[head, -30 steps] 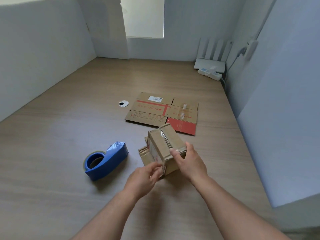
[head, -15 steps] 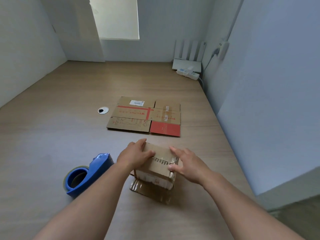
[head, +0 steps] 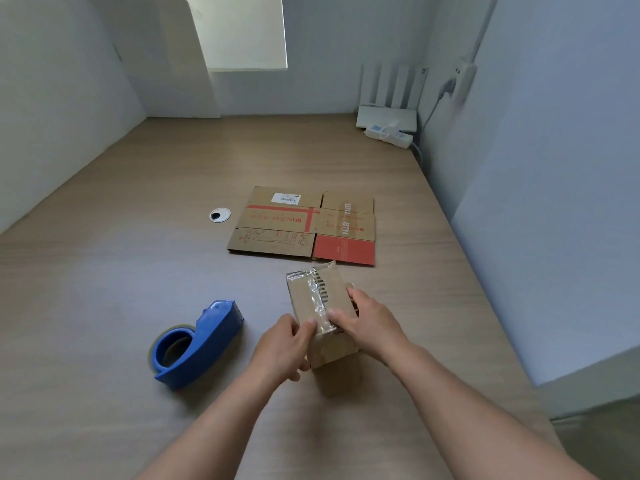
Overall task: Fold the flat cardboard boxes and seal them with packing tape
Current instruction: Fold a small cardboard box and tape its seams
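A small folded cardboard box (head: 317, 299) stands on the wooden table with clear tape running along its top seam. My left hand (head: 284, 348) holds its near left side, fingers against the taped end. My right hand (head: 367, 320) grips the right side, thumb pressing the tape on top. A flat cardboard box (head: 303, 225) with red print lies further back on the table. A blue tape dispenser (head: 197, 342) lies to the left of my hands.
A round cable grommet (head: 219, 215) sits in the table (head: 104, 271) left of the flat box. A white router (head: 388, 116) and power strip (head: 389, 133) stand at the back right corner. Grey partition walls enclose the table on three sides.
The small box has been turned so its taped seam runs away from me. Both hands shifted from its top to its near sides.
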Demonstrator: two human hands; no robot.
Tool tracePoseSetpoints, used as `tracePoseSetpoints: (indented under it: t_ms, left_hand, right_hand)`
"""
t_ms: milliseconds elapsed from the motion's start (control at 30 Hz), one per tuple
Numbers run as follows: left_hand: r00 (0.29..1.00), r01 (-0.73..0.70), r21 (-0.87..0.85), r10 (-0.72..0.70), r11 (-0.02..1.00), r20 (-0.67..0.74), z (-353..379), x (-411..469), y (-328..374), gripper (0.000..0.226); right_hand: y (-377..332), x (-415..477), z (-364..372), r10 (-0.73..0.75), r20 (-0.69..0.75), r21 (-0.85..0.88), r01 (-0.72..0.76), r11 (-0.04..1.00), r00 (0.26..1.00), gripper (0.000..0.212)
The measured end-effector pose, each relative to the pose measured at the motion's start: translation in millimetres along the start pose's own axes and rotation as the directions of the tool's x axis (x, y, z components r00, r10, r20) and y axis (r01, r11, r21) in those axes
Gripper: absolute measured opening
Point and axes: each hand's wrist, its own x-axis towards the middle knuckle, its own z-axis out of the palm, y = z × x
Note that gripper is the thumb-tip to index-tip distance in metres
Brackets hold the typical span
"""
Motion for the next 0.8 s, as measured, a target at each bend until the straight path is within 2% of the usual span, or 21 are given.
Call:
tracePoseSetpoints:
  t_ms: [133, 200, 233, 300, 333, 367, 500, 567, 667, 800]
  left_hand:
    - [0.997, -0.054, -0.088, 0.049, 0.995, -0.056, -11, -2, -11, 0.026]
    - [0.981, -0.107, -0.064, 0.095, 0.992, -0.17, -21, -4, -18, 0.028]
    - [0.956, -0.13, -0.032, 0.116, 0.991, -0.268, -29, -5, -24, 0.031]
    - [0.849, -0.151, 0.104, 0.183, 0.983, -0.496, -43, -4, -41, 0.038]
    - [0.791, -0.123, 0.188, 0.21, 0.974, -0.575, -49, -1, -52, 0.041]
    - [0.766, -0.063, 0.245, 0.204, 0.968, -0.609, -54, 2, -63, 0.046]
    - [0.83, 0.269, 0.308, -0.057, 0.913, -0.555, -65, 14, -98, 0.057]
    - [0.849, 0.324, 0.354, -0.105, 0.877, -0.518, -68, 17, -107, 0.055]
    - [0.877, 0.388, 0.418, -0.189, 0.821, -0.441, -73, 19, -104, 0.041]
    - [0.872, 0.433, 0.401, -0.261, 0.807, -0.415, -84, 27, -90, 0.032]
  right_hand:
    - [-4, 0, 11, -0.043, -0.014, 0.028, 0.043, 0.999, 0.999, 0.051]
    - [-5, 0, 12, -0.037, -0.035, 0.033, 0.038, 0.999, 0.999, 0.049]
    - [-6, 1, 12, -0.031, -0.039, 0.036, 0.033, 0.999, 0.999, 0.049]
    - [-6, 1, 12, -0.029, -0.041, 0.047, 0.031, 0.998, 0.999, 0.052]
    - [-6, 0, 14, -0.03, -0.042, 0.053, 0.032, 0.998, 0.999, 0.053]
    - [-6, -2, 15, -0.032, -0.046, 0.06, 0.035, 0.998, 0.998, 0.054]
    - [-5, -4, 19, -0.046, -0.069, 0.068, 0.051, 0.996, 0.997, 0.048]
    - [-6, -5, 18, -0.041, -0.062, 0.06, 0.045, 0.997, 0.997, 0.047]
    - [-6, -6, 17, -0.03, -0.054, 0.041, 0.032, 0.999, 0.998, 0.046]
    - [-6, -7, 16, -0.016, -0.065, 0.006, 0.016, 1.0, 0.998, 0.049]
